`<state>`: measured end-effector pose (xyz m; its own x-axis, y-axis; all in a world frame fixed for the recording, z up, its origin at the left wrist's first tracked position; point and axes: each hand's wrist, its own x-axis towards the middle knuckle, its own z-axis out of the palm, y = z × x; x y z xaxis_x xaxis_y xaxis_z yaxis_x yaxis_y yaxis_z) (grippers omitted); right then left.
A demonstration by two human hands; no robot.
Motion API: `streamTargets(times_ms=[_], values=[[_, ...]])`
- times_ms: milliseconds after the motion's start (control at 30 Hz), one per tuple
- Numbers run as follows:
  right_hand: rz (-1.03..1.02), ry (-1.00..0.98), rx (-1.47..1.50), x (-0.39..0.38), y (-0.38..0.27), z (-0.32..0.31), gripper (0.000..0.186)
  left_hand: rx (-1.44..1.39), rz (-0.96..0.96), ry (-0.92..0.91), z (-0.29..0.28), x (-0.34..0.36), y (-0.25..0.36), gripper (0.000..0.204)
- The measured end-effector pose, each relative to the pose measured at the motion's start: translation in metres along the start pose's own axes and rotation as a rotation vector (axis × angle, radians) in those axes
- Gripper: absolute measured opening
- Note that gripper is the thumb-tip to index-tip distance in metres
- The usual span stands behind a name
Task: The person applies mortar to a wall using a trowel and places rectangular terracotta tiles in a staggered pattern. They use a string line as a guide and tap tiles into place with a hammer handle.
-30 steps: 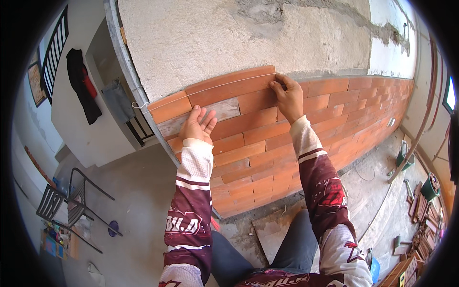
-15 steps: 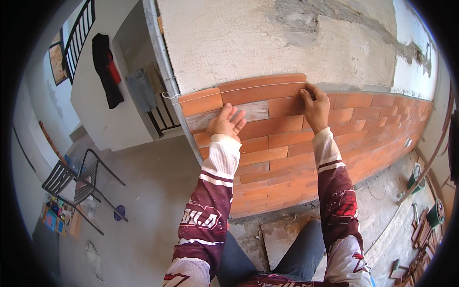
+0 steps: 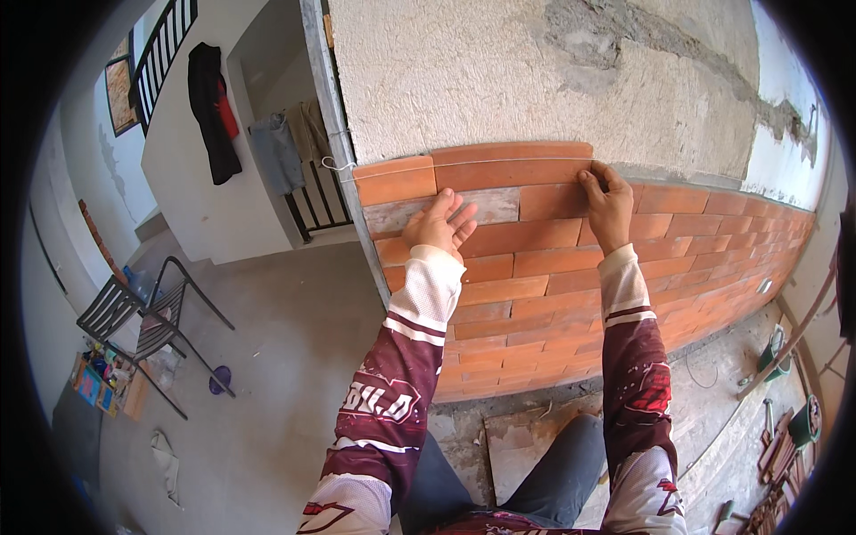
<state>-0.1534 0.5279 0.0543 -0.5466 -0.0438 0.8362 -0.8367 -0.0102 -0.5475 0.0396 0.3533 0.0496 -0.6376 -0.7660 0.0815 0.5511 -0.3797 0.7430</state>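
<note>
While the right hand (image 3: 610, 203), fingers bent nearly closed, meets the long tile's (image 3: 513, 173) right end, its grip unclear, the left hand (image 3: 437, 226) is half-open, nothing visible in it. Tile's long axis runs near-horizontal, toward the wall's (image 3: 464, 80) left edge.

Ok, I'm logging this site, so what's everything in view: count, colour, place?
Brick tiles: many, mostly orange-red, centre to right
String: one, white, along the top row
Plaster: one, off-white, above the tiles
Chair: one, dark, left
Round object: one, purple, by a chair leg
Hanging clothes: three, black-red, pale blue, brown, upper left
Railings: two, black, upper left
Buckets: two, green, far right
Loose tiles: several, reddish-brown, lower right
Left hand: one, maroon-and-white sleeve, open before the second row
Right hand: one, matching sleeve, at the string's right end
Trouser legs: two, dark, bottom centre
</note>
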Motion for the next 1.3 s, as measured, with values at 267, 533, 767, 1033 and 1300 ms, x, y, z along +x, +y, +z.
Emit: streamTargets(times_ms=[267, 533, 767, 1033, 1300], values=[[0.047, -0.091, 0.086, 0.008, 0.000, -0.005, 0.026, 0.106, -0.114, -0.291, -0.047, -0.037, -0.042, 0.018], [0.143, -0.147, 0.083, 0.006, -0.012, -0.006, 0.024, 0.544, -0.593, -0.223, -0.241, -0.106, -0.181, 0.026], [0.127, -0.127, 0.185, 0.004, -0.006, -0.004, 0.026, 0.419, -0.644, 0.050, -0.382, -0.157, -0.225, 0.027], [0.101, -0.100, 0.153, 0.004, -0.011, -0.003, 0.025, 0.246, -0.569, 0.140, -0.406, -0.156, -0.228, 0.023], [0.148, -0.112, 0.236, 0.007, -0.004, -0.005, 0.027, 0.208, -0.529, 0.117, -0.408, -0.159, -0.226, 0.019]])
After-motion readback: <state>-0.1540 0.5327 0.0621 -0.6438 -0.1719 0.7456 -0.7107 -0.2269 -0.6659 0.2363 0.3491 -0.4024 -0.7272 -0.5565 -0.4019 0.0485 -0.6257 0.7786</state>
